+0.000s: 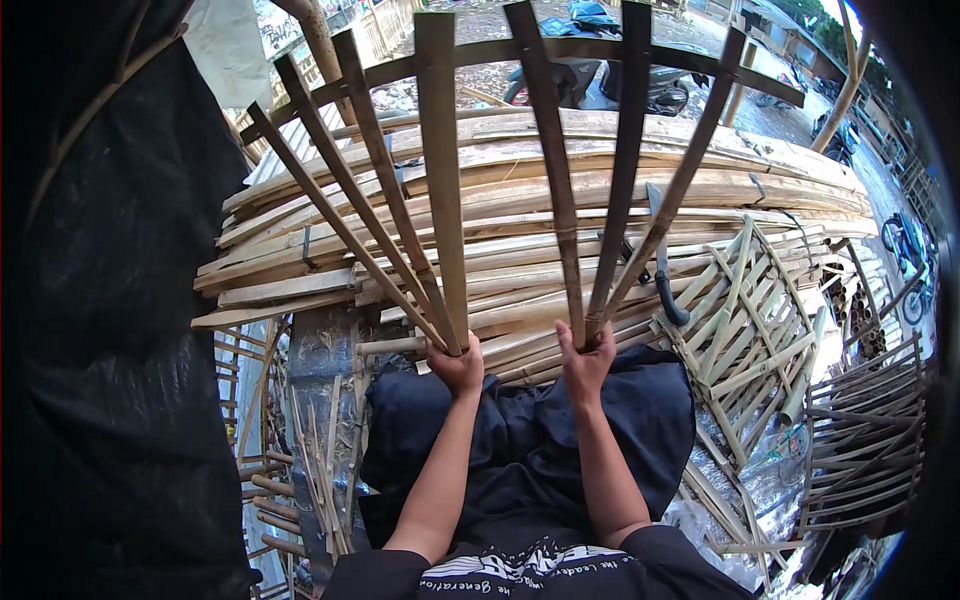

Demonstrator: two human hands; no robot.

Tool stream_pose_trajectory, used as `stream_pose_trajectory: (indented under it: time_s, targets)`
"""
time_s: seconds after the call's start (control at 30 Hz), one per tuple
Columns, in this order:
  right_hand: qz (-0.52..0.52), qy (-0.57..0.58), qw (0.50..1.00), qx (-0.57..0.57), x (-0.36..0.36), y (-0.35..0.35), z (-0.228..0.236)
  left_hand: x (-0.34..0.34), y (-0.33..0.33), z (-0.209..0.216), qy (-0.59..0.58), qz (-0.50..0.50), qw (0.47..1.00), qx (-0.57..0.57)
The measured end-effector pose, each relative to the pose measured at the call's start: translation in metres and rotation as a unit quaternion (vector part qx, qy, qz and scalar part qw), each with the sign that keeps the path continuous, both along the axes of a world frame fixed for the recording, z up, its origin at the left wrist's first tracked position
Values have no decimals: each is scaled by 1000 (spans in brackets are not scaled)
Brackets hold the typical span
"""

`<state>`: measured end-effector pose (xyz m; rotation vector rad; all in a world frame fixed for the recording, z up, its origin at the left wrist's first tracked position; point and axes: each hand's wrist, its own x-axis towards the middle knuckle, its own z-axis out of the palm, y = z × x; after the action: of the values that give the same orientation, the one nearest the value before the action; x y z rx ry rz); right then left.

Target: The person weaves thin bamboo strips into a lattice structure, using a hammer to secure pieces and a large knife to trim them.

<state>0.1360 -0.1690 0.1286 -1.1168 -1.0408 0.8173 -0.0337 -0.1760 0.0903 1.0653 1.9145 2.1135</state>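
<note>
Upright in front of me stands a frame of bamboo slats (437, 150), fanning out toward the top, where a long crosspiece (480, 53) runs across them. My left hand (457, 368) is closed around the gathered lower ends of the left-hand slats. The lower ends of the right-hand slats (622, 130) are gripped in my right hand (587, 368), its thumb pointing up along them. A gap separates the two bunches. Just beyond my right hand, a large knife with a curved dark handle (672, 298) rests on a pile of split bamboo (500, 262).
A lattice bamboo panel (750, 340) leans at the right, near stacked dark slatted frames (865, 440). Black sheeting (130, 330) hangs along the left. Thin bamboo strips (320, 460) lie lower left. Parked motorbikes (660, 80) stand beyond the pile.
</note>
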Motion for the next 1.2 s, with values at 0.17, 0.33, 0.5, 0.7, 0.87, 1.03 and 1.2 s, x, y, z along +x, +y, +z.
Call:
stream_pose_trajectory:
  time_s: [0.17,0.33,0.5,0.7,0.87,1.03,1.2]
  targets:
    - [27,-14,999,-10,-18,-4,-12,-1,-2,-18,3,9,999,-44]
    - [-9,-83,996,-34,-20,6,-22,1,-8,-33,48,40,989,-133]
    - [-14,-118,989,-90,-20,8,-41,11,-17,-46,32,49,979,-194]
    - [-29,-143,983,-112,-9,10,-75,20,-26,-70,0,8,984,-178]
    - [-31,-140,983,-112,-10,13,-56,16,-16,-49,29,21,984,-174]
    - [-22,-115,993,-14,-28,29,-3,-2,15,-5,31,43,993,-107]
    - [-19,-106,993,49,-45,16,31,-6,36,13,61,88,993,-40]
